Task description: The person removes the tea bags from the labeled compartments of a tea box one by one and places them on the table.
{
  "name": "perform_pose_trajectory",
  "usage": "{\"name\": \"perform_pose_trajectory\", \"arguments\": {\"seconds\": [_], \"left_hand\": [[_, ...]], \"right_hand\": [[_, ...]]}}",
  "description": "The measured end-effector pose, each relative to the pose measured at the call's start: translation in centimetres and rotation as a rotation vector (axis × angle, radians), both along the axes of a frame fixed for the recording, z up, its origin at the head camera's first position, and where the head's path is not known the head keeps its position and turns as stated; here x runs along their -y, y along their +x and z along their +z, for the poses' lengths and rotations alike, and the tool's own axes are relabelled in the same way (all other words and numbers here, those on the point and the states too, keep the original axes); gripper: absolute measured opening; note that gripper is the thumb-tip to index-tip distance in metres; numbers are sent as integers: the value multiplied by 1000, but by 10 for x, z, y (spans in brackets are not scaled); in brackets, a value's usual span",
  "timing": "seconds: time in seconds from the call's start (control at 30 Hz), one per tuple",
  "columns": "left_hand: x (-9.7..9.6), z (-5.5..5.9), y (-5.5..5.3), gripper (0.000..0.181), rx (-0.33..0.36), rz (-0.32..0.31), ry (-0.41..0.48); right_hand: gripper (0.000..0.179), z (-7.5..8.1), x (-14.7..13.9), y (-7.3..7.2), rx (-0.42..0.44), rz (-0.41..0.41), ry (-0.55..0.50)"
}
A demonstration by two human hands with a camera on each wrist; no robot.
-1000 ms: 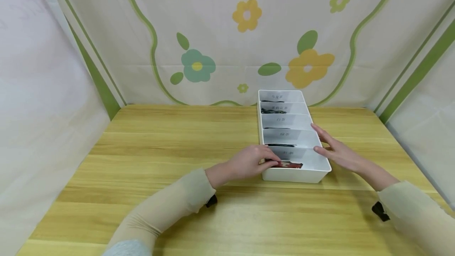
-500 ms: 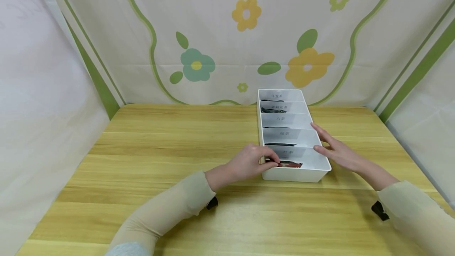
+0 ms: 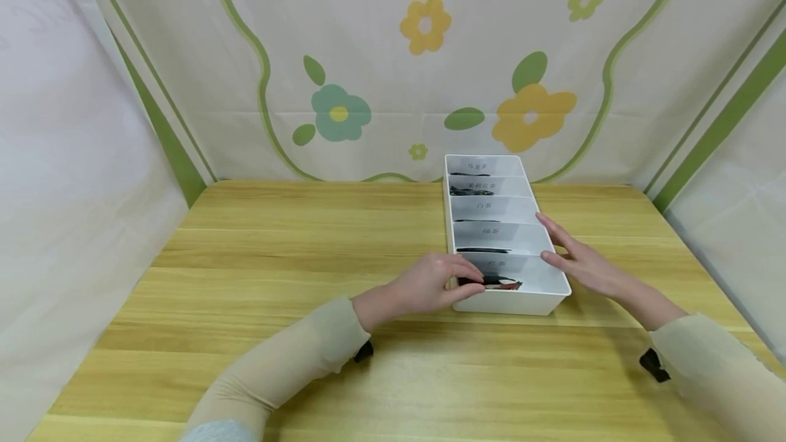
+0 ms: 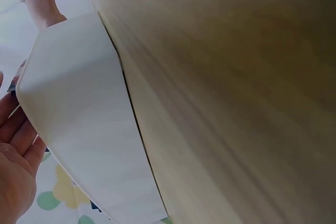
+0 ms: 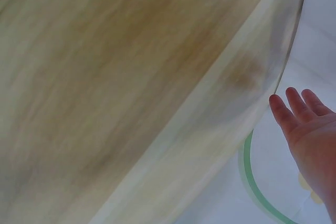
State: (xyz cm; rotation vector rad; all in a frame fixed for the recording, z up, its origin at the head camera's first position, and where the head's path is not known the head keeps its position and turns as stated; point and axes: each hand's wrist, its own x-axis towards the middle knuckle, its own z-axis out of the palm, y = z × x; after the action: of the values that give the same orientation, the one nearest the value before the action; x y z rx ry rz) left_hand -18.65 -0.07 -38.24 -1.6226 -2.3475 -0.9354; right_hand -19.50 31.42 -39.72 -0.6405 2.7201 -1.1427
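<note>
A long white box (image 3: pixel 503 301) divided crosswise into several compartments stands on the wooden table. In its nearest compartment lie a red sachet (image 3: pixel 511 286) and a dark sachet (image 3: pixel 495 280). My left hand (image 3: pixel 432 283) reaches over the near left corner, fingers bent inside, thumb at the front rim. In the left wrist view a thin packet end (image 4: pixel 19 77) shows between the thumb and fingertips of that hand; the fingers hide the rest of it. My right hand (image 3: pixel 583 261) rests against the box's right side, thumb and fingers spread and nearly straight.
Each compartment has a printed label, such as the nearest one (image 3: pixel 496 264). Farther compartments hold a dark strip (image 3: pixel 484 249) and a dark green patterned sachet (image 3: pixel 471 191). Behind the wooden table (image 3: pixel 295 237) hangs a flowered curtain (image 3: pixel 381 33).
The left fingers and thumb have parted slightly at the near compartment. More of the dark sachet shows there now, and less of the red one. The right hand and box have stayed put.
</note>
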Motion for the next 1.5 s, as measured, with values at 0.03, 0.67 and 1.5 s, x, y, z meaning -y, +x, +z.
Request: {"name": "perform_pose_trajectory", "arguments": {"seconds": [0.03,0.67,1.5], "left_hand": [[0,0,-1,22,9,1,7],[-5,16,-11,12,107,97,-95],[-5,12,-4,7,-54,126,-77]], "right_hand": [[65,0,0,0,0,-2,-2],[65,1,1,0,4,6,-12],[64,-1,1,0,-3,4,-15]]}}
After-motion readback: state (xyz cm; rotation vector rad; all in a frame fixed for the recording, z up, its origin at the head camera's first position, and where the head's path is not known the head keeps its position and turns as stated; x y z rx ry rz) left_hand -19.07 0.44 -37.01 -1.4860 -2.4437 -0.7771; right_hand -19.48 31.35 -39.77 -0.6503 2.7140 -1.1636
